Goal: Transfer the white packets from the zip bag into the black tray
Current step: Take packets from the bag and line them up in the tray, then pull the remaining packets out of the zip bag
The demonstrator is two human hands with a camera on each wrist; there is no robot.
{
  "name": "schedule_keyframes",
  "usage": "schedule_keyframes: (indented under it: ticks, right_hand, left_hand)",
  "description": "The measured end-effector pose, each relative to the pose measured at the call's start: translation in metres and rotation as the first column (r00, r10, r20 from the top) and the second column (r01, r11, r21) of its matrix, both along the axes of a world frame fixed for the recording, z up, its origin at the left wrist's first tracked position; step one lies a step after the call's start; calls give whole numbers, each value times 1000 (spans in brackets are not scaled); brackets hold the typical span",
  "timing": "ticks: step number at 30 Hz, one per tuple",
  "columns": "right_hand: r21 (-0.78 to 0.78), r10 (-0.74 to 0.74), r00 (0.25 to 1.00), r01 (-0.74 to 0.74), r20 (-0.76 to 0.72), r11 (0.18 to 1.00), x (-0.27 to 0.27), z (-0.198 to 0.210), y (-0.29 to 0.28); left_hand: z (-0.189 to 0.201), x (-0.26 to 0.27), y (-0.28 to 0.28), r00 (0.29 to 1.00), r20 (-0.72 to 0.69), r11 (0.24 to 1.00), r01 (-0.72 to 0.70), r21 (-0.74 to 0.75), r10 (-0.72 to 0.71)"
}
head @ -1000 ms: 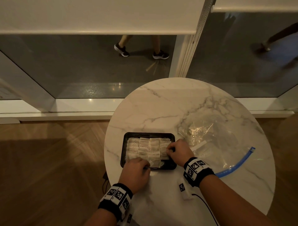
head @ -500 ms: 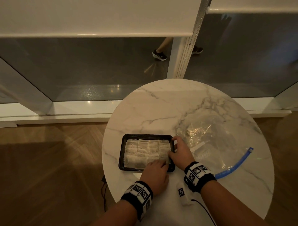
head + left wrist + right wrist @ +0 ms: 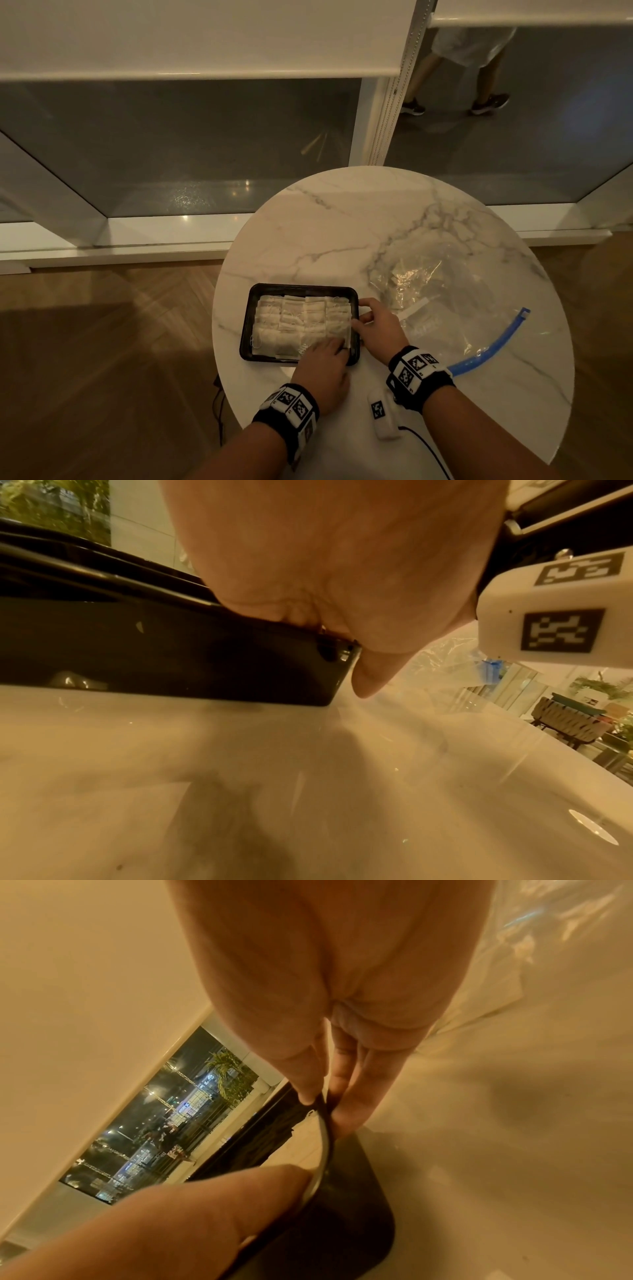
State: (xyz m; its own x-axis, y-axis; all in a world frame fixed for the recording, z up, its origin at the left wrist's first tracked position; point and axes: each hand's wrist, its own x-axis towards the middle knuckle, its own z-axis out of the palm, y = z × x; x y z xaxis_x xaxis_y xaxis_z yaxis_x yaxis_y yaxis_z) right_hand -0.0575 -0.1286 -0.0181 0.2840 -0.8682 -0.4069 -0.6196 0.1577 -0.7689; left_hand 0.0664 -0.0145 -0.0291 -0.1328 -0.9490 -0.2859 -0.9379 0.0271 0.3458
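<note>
- Left hand (image 3: pixel 322 371): a second ago it lay at the near-left part of the black tray (image 3: pixel 247 329); it now lies at the tray's near-right corner, palm down, fingers reaching over the rim onto the nearest white packets (image 3: pixel 301 322). The left wrist view shows the palm (image 3: pixel 342 561) resting on the rim (image 3: pixel 171 631). Whether the fingers pinch a packet or only press cannot be told.
- Right hand (image 3: pixel 378 327): unchanged in place, at the tray's right edge. The right wrist view shows thumb and fingertips (image 3: pixel 346 1096) closed on the thin rim (image 3: pixel 323 1139), steadying it.
- White packets: rows fill the tray, directly ahead of the left hand and left of the right hand.
- Zip bag (image 3: pixel 445 308): flat and clear on the marble table (image 3: pixel 342 222), just right of the right hand, its blue zip strip (image 3: pixel 493 346) curving beyond the right wrist. No packet can be made out inside it, though glare hides part.
- Reading: the shift suggests tidying of the last-laid packets; the transfer appears essentially complete.
</note>
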Motion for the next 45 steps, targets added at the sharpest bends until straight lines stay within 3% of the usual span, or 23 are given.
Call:
schedule_keyframes:
  ticks: [10, 17, 24, 29, 34, 39, 42, 45]
  right_hand:
    - [2, -26, 999, 26, 32, 1000, 1, -3, 6]
    - [-51, -59, 996, 62, 64, 997, -8, 3, 17]
    - [49, -206, 956, 200, 210, 979, -48, 25, 37]
    - [32, -268, 906, 273, 327, 961, -97, 38, 51]
    - [-71, -353, 852, 409, 386, 910, -156, 46, 54]
    - [-186, -387, 855, 467, 344, 865, -213, 43, 39]
    - [-348, -265, 942, 323, 203, 880, -243, 31, 29]
    - [-581, -6, 997, -39, -75, 813, -256, 22, 21]
  left_hand:
    - [-6, 4, 15, 987, -145, 983, -86, -164, 62]
    - [-9, 2, 17, 972, -212, 975, -142, -169, 105]
    - [-2, -2, 17, 967, -211, 969, -180, -172, 143]
    - [17, -20, 20, 955, -254, 925, -229, -304, 153]
    - [35, -73, 3, 980, -184, 915, -8, -404, -73]
    - [50, -133, -18, 975, -89, 915, 157, -371, -203]
    - [52, -161, -27, 976, -11, 935, 207, -289, -220]
    - [52, -175, -36, 983, 85, 973, 173, -155, -162]
